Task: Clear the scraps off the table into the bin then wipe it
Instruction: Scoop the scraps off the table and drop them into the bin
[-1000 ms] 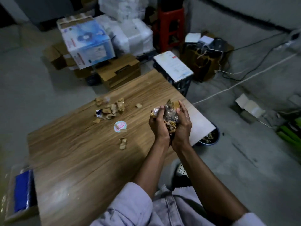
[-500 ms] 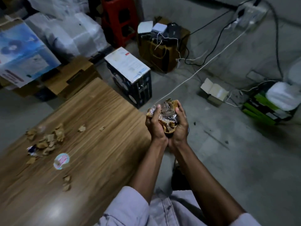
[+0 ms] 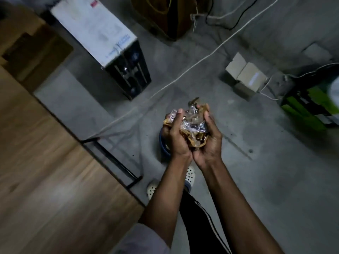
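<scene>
On my feed the left hand (image 3: 176,139) and right hand (image 3: 211,143) are bare, forearms too. I see a pale grey sleeve (image 3: 141,239) on the left arm, dark trousers (image 3: 192,220) with a thin cord (image 3: 210,219), and cream perforated clogs (image 3: 190,174).

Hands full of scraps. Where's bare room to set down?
Free: the table corner in view; the concrete right of the right hand, below the small cardboard box. Crowded: cables and the white-topped box along the top; the bin sits beneath the left hand.
</scene>
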